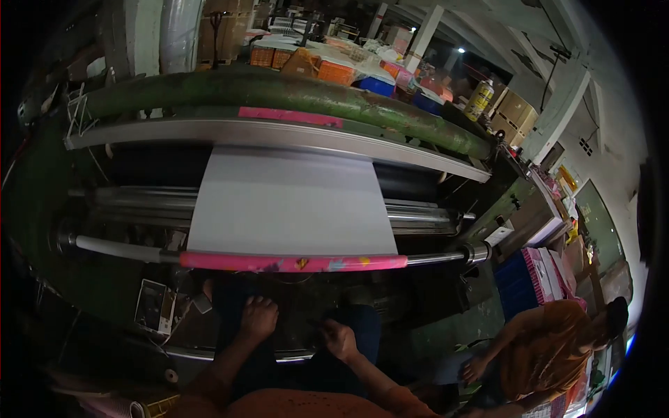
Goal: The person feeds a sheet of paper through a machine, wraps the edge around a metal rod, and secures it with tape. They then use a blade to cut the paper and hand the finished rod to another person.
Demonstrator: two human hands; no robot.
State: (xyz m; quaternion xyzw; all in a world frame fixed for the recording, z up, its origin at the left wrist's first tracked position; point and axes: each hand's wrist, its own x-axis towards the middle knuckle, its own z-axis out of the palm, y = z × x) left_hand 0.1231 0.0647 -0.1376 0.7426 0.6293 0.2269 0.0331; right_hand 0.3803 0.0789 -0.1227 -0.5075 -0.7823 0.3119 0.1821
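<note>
My left hand point(259, 318) rests on my left knee, its fingers lying over the dark trousers, with nothing seen in it. Over my right thigh, my right hand point(340, 340) is closed with curled fingers. Something dark shows at its fingertips, too dim to name. Beyond both hands and apart from them, a pink patterned roll point(300, 262) sits on a metal shaft point(435, 258). A wide white sheet point(296, 202) runs from the roll up under a long metal bar point(279, 132) of the machine.
A green pipe-like beam point(279, 94) crosses behind the machine. A small white-framed box point(155, 306) stands at the lower left. At the right is a person in an orange shirt point(547, 348), beside stacked materials point(543, 272). A yellow spray can point(479, 101) stands at the back right.
</note>
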